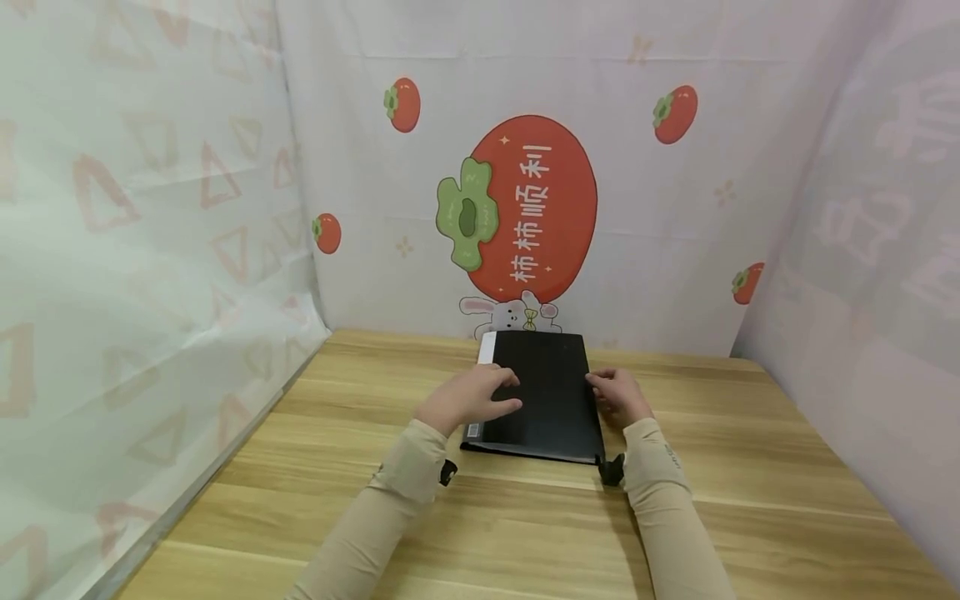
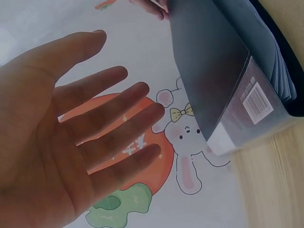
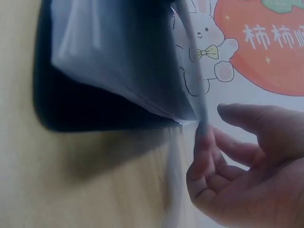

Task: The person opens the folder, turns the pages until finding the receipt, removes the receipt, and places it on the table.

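Observation:
A black display book point(image 1: 543, 392) lies on the table, with clear pocket sleeves point(image 3: 85, 42) showing between its covers. Its pale spine with a barcode label point(image 2: 258, 103) is on the left side. My left hand point(image 1: 476, 396) hovers over that spine side with fingers spread and nothing in them; its palm faces the left wrist camera. At the opposite edge, my right hand point(image 1: 618, 396) grips the front cover with curled fingers point(image 3: 204, 175). The right wrist view shows the cover's edge point(image 3: 202, 90) running down to these fingers, with the thumb apart from it.
The wood-grain table point(image 1: 750, 483) extends around the book. Behind it hangs a white cloth backdrop point(image 1: 630, 242) printed with persimmons and a rabbit. Fabric side walls point(image 1: 150, 275) stand left and right. Dark wrist mounts point(image 1: 612, 471) sit under both sleeves.

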`<state>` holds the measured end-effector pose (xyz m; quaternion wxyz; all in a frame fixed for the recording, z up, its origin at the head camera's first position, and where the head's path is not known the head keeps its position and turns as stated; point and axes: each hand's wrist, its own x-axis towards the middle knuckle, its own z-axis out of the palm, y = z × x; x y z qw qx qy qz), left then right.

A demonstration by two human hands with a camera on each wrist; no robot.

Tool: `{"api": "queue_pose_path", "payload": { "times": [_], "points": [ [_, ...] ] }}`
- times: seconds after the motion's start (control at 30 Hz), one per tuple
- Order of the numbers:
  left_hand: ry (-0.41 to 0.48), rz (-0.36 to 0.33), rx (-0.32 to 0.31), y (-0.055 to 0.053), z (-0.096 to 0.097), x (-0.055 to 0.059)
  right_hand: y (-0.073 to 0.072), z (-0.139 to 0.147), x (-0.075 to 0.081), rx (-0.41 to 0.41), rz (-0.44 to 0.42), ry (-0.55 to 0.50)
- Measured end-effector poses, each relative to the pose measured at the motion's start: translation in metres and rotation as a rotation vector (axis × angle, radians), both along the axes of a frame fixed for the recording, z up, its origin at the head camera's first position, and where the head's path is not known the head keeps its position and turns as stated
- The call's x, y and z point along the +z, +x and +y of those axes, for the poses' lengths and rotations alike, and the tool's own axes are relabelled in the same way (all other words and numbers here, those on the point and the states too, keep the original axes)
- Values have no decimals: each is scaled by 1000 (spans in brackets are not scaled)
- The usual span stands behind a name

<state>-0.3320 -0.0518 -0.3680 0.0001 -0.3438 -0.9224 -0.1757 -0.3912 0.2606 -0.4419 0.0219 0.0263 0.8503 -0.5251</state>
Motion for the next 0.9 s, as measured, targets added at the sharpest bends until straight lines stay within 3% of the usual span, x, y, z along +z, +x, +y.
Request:
{"api": "queue_pose_path", "payload": {
  "times": [0.2,0.4,0.6,0.9],
  "points": [
    [2,-14,-3,5,2,2,3,1,4,-15,36,20],
    [-1,1,-2,10,6,4,0,0,14,-8,18,-191],
    [16,47,-6,14,11,9,-2,-3,30,12,57,-326],
    [116,136,-105,16,14,12,7,-21,52,42,81,-530]
  ]
}}
